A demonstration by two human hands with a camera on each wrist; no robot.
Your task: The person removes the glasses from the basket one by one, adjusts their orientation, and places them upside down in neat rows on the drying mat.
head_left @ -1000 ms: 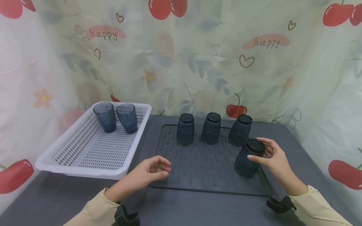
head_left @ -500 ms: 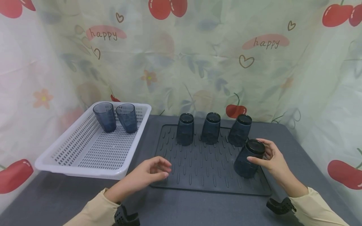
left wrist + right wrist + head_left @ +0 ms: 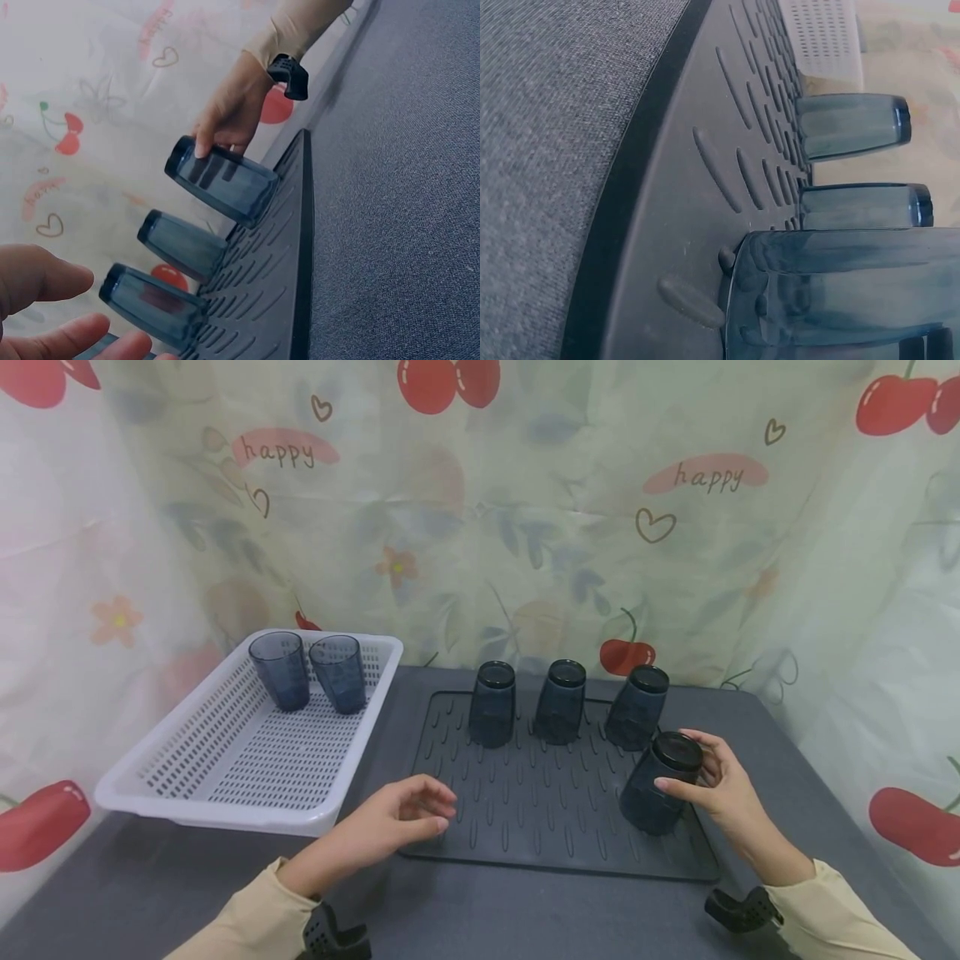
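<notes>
My right hand [image 3: 723, 785] grips a dark blue drinking glass [image 3: 648, 797] that stands upside down on the front right of the black drying mat [image 3: 525, 827]. Thumb and fingers lie on opposite sides near its base, which faces up. In the right wrist view the rim of this glass [image 3: 840, 292] meets the mat. Behind it, three more upturned glasses form a row: a left glass [image 3: 492, 710], a middle glass [image 3: 560, 706] and a right glass [image 3: 637, 706]. My left hand [image 3: 401, 814] hovers by the mat's left edge, fingers loosely bent, holding nothing.
A white plastic basket [image 3: 225, 815] stands left of the mat. Two glasses sit upright inside at its back, a left glass [image 3: 281, 672] and a right glass [image 3: 339, 677]. A printed curtain [image 3: 480, 527] surrounds the grey tabletop [image 3: 525, 914] behind and at the sides.
</notes>
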